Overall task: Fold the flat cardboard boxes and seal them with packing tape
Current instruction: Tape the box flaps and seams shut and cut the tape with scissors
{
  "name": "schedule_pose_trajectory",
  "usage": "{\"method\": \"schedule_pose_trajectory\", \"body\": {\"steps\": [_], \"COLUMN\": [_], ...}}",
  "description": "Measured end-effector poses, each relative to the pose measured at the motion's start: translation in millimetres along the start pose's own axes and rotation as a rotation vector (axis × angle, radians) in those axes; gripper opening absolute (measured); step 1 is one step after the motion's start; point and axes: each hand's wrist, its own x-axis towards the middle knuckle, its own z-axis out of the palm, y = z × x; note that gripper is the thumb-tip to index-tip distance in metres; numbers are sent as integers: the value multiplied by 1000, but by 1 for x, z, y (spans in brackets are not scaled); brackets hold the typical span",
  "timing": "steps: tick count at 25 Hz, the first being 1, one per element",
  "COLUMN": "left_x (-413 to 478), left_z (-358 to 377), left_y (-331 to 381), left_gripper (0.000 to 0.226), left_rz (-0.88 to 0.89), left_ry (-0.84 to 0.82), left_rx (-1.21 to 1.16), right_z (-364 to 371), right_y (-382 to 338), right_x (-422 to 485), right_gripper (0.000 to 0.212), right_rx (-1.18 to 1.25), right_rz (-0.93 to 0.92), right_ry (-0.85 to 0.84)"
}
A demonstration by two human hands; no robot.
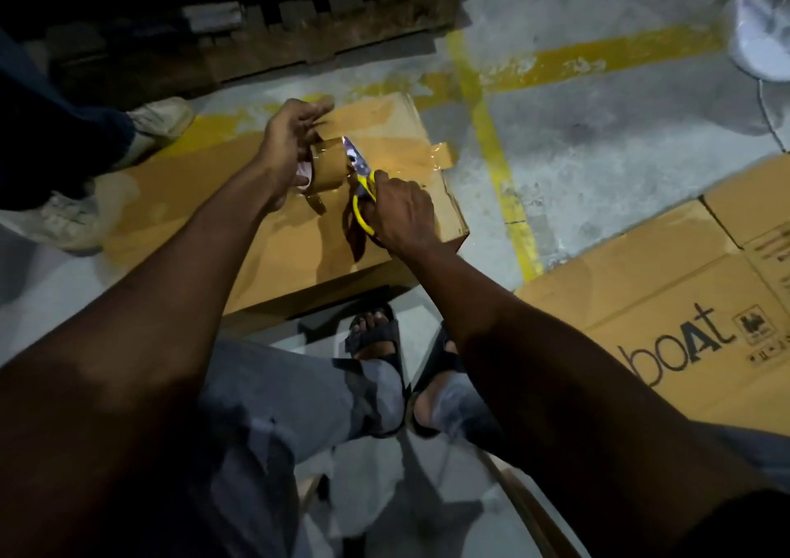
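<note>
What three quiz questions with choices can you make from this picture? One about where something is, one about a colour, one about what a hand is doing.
1. Where is the tape roll?
A. In the left hand
B. On the floor
C. On a shelf

2. What colour are the handles of the scissors?
A. Red
B. Blue
C. Yellow

3. What is the right hand doing?
A. Hanging open
B. Gripping the scissors
C. Waving

Answers:
1. A, the left hand's fingers curl round the roll.
2. C, bright yellow loops show beside the right hand.
3. B, its fingers are closed on the handles, with the blades pointing at the tape.
</note>
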Motion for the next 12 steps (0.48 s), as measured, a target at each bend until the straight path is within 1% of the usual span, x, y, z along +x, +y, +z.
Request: {"method": "schedule_pose_trajectory", "body": {"steps": [2,3,5,6,7,9,10,12], "left_x": [10,14,24,28,32,37,39,42], "left_z": [3,5,9,10,10,11,11,13], "left_y": [3,4,7,7,7,10,11,13], "left_gripper": [45,45,42,41,41,39,38,36], "left_rz": [13,17,33,39,45,42,38,27], "left_ry": [5,4,-2,-1,0,5,17,28], "left_rx": [1,-2,-29,-56,-78,-114,-117,-135], "right_z": [7,11,13,13,14,17,17,17], "right_y": [2,6,20,30,41,58,64,70], "right_x": [5,9,19,23,28,33,35,38], "right_gripper": [34,35,45,50,52,54,56,56], "right_rx": [20,-8,-118,-145,-141,-29,62,239], "right_rz": [41,67,120,139,151,181,202,273], "right_ry": [-8,30,106,77,11,-114,-138,-106]}}
